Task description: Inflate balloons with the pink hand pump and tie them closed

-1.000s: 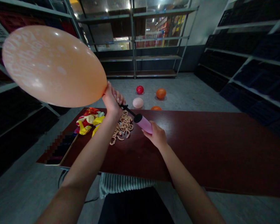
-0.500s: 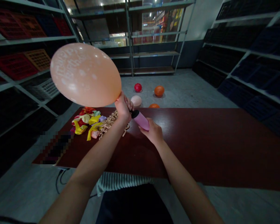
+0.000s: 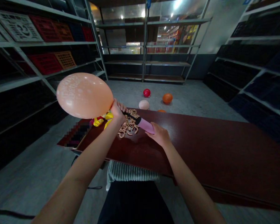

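Note:
A large peach balloon [image 3: 85, 96] with pale lettering is inflated and points away to the left. My left hand [image 3: 118, 111] is closed round its neck, where it meets the black end of a hand pump. My right hand [image 3: 160, 134] wraps round the pink barrel of that balloon pump [image 3: 146, 125]. A length of black shaft shows between the barrel and my left hand. Beneath the pump lies a pile of beige curled balloons [image 3: 128, 128]. Behind my left wrist, yellow deflated balloons [image 3: 98, 121] are partly hidden.
The dark red table [image 3: 200, 146] stretches far to the right. On the floor beyond it lie a red balloon [image 3: 147, 92], an orange balloon [image 3: 167, 98] and a pale pink balloon [image 3: 144, 104]. Shelves with crates [image 3: 45, 28] stand at the left. A blurred-out patch [image 3: 78, 135] covers something at the table's left end.
The pink barrel has drawn back from my left hand, baring the black shaft. My view has shifted left and up, and the balloon sits lower in it.

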`<state>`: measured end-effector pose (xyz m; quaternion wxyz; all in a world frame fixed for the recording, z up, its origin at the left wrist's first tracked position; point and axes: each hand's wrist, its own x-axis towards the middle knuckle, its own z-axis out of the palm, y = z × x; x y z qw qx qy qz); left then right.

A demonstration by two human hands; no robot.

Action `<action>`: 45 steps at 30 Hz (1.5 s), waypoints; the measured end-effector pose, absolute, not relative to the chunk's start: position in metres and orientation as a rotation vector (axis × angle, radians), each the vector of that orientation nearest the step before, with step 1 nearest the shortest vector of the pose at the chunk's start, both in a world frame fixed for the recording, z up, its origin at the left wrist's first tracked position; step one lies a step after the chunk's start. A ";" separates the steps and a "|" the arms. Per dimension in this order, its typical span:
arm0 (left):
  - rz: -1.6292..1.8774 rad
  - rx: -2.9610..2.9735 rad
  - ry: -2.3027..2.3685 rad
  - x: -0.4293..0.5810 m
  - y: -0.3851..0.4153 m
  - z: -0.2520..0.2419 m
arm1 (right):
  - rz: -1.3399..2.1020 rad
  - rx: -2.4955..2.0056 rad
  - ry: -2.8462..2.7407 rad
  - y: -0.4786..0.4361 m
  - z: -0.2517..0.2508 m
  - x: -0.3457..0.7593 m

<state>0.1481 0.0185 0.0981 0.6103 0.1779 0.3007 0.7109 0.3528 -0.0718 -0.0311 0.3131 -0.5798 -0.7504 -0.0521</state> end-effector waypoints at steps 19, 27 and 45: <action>1.706 0.394 0.671 0.144 0.023 0.114 | -0.148 -1.689 -1.846 -0.069 -0.031 0.358; 1.607 0.346 0.707 0.215 0.020 0.061 | -0.158 -1.844 -1.824 -0.070 -0.028 0.358; 1.587 0.374 0.737 0.123 0.034 0.116 | -0.178 -1.671 -1.942 -0.072 -0.031 0.353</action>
